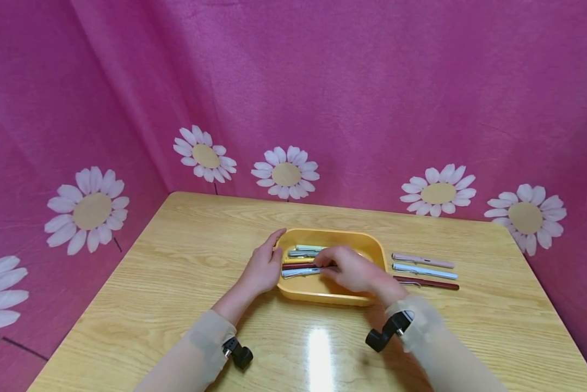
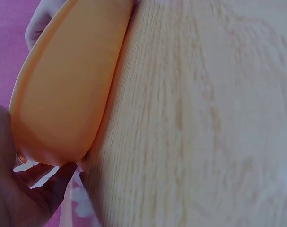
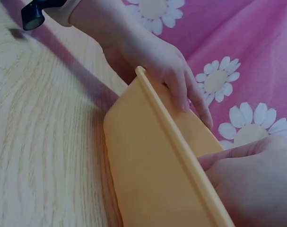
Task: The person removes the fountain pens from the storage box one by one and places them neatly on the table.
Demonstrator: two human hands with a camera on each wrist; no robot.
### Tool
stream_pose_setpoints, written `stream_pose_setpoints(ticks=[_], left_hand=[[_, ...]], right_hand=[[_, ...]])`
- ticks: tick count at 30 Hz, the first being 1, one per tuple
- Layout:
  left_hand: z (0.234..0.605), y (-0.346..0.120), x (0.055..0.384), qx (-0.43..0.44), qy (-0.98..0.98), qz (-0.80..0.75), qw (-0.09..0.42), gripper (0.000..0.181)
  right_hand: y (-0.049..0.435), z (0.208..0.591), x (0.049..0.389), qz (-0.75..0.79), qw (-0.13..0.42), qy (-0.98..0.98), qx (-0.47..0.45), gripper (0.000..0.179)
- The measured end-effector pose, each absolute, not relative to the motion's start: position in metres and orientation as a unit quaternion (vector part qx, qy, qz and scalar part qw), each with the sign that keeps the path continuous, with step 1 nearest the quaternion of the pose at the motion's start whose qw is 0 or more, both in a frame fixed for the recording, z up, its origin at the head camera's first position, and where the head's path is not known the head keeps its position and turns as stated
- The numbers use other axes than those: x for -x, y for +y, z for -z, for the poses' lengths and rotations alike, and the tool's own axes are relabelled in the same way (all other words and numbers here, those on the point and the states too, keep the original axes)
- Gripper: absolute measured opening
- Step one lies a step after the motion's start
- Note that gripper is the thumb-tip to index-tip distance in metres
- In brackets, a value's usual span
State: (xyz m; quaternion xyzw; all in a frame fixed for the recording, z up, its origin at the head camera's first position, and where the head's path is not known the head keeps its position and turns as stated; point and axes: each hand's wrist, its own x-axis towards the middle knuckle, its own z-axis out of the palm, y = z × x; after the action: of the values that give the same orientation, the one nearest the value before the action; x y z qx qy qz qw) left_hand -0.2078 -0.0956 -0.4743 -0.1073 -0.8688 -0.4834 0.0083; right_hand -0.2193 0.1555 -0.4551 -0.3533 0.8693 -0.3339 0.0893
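A yellow plastic tray [image 1: 322,298] stands on the table. My left hand [image 1: 265,267] grips its left end, with the thumb over the rim and the fingers [image 2: 53,184] against the outer wall. Inside, several pens lie side by side: a pale green pen [image 1: 309,247], a grey pen [image 1: 300,253], a yellow pen [image 1: 298,260], a dark red pen [image 1: 298,267] and a light blue pen [image 1: 300,273] nearest me. My right hand [image 1: 354,270] reaches over the near rim and pinches the light blue pen's right end; the fingertips partly hide the dark red one.
Right of the tray, a lilac pen [image 1: 422,261], another light blue pen [image 1: 425,271] and another dark red pen [image 1: 430,282] lie roughly parallel on the wooden table [image 1: 215,228]. A pink curtain [image 1: 352,98] with daisies hangs behind the table and along its sides.
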Motion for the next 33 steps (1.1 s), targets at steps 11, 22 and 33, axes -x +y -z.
stream_pose_setpoints(ticks=[11, 22, 33], left_hand=[[0.474, -0.096, 0.208, 0.11, -0.869, 0.482, 0.006, 0.051], [0.474, -0.096, 0.208, 0.118, -0.873, 0.473, 0.024, 0.05], [0.476, -0.097, 0.209, 0.116, -0.872, 0.475, 0.012, 0.05]], right_hand=[[0.146, 0.459, 0.22, 0.31, 0.097, 0.871, 0.369, 0.02], [0.134, 0.461, 0.221, 0.246, 0.06, 0.884, 0.394, 0.014], [0.139, 0.459, 0.218, 0.298, 0.065, 0.875, 0.377, 0.024]])
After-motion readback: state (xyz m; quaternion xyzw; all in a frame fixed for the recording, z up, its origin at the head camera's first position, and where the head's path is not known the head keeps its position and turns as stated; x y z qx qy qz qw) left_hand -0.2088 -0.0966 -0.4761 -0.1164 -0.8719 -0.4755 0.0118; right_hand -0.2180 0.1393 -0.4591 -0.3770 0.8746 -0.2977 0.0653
